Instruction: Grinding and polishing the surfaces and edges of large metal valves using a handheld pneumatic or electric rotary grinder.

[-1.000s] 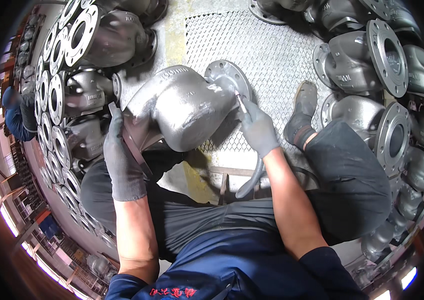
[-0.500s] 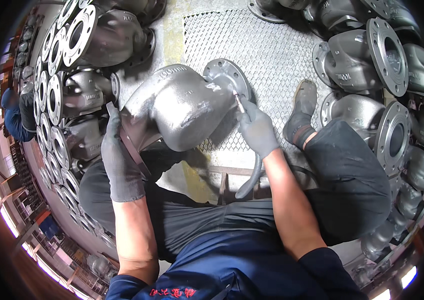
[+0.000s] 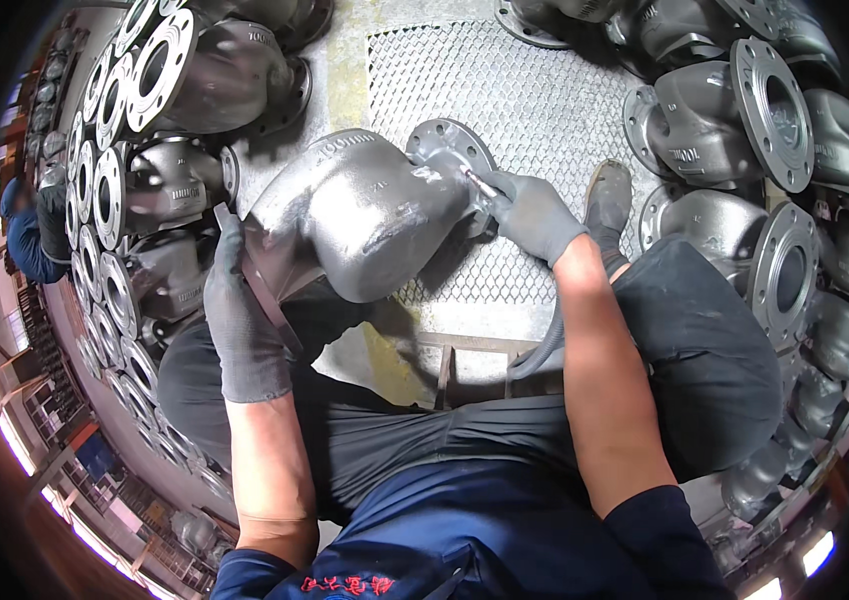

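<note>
My gloved left hand bears against the near flange of a grey casting. My gloved right hand grips a slim tool, tip directed at the far flange neck. Similar castings flank the mesh plate on both sides.

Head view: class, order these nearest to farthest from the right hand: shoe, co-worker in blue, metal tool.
1. Metal tool: held in the right hand.
2. Shoe: beyond it, to the right.
3. Co-worker in blue: far left.
</note>
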`<action>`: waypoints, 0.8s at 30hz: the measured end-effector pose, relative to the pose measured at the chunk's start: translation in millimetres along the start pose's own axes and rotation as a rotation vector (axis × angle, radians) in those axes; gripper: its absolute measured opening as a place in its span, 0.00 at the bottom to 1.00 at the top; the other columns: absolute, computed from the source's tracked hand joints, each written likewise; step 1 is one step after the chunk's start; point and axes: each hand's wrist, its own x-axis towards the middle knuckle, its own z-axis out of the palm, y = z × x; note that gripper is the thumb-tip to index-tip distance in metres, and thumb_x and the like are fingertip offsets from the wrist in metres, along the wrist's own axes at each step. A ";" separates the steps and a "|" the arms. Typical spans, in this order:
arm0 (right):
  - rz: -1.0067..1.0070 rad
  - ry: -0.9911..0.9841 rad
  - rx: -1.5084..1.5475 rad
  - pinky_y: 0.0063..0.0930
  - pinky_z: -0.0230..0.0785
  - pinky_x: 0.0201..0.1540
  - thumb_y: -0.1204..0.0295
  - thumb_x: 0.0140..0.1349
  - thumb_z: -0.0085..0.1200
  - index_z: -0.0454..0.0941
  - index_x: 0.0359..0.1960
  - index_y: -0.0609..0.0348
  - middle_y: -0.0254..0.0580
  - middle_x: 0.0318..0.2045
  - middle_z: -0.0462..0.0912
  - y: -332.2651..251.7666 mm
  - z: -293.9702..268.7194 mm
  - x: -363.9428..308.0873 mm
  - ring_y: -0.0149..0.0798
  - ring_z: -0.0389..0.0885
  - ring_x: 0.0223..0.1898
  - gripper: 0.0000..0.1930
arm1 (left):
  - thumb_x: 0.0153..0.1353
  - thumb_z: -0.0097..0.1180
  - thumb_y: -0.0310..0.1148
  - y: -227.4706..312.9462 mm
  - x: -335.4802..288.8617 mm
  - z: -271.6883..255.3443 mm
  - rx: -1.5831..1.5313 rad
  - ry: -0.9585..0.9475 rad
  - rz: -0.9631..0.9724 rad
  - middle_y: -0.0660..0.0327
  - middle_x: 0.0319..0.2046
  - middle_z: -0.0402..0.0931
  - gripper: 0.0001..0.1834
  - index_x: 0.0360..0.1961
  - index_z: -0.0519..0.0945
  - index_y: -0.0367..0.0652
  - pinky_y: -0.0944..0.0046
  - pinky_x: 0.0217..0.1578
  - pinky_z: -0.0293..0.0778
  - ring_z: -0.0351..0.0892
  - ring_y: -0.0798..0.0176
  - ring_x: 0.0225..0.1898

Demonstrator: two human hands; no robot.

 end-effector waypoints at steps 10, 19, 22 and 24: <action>0.079 -0.074 0.191 0.35 0.81 0.50 0.74 0.71 0.50 0.82 0.65 0.59 0.55 0.45 0.90 -3.3 -6.6 -4.6 0.44 0.90 0.43 0.22 | 0.78 0.59 0.46 4.5 -4.8 5.5 0.046 0.017 -0.002 0.48 0.66 0.76 0.36 0.74 0.68 0.27 0.56 0.68 0.74 0.79 0.56 0.64; 0.104 -0.051 0.109 0.36 0.81 0.51 0.72 0.71 0.51 0.83 0.64 0.55 0.55 0.45 0.90 -4.3 -5.2 -10.2 0.46 0.91 0.45 0.21 | 0.78 0.59 0.43 0.8 -3.9 3.9 0.012 0.066 0.047 0.53 0.65 0.76 0.29 0.71 0.74 0.34 0.56 0.63 0.80 0.80 0.56 0.61; 0.115 -0.081 0.268 0.36 0.81 0.51 0.73 0.70 0.51 0.83 0.65 0.55 0.55 0.46 0.90 4.5 2.4 -9.5 0.47 0.90 0.44 0.22 | 0.78 0.59 0.42 1.2 -1.2 3.5 -0.014 0.000 0.007 0.54 0.68 0.74 0.32 0.74 0.71 0.33 0.56 0.66 0.77 0.78 0.57 0.64; 0.114 -0.050 0.412 0.35 0.81 0.49 0.73 0.69 0.52 0.82 0.66 0.56 0.53 0.45 0.90 5.8 6.6 -19.2 0.43 0.89 0.40 0.24 | 0.78 0.60 0.43 0.8 -2.7 4.9 0.045 0.022 0.043 0.51 0.65 0.77 0.35 0.74 0.68 0.27 0.55 0.69 0.73 0.78 0.57 0.64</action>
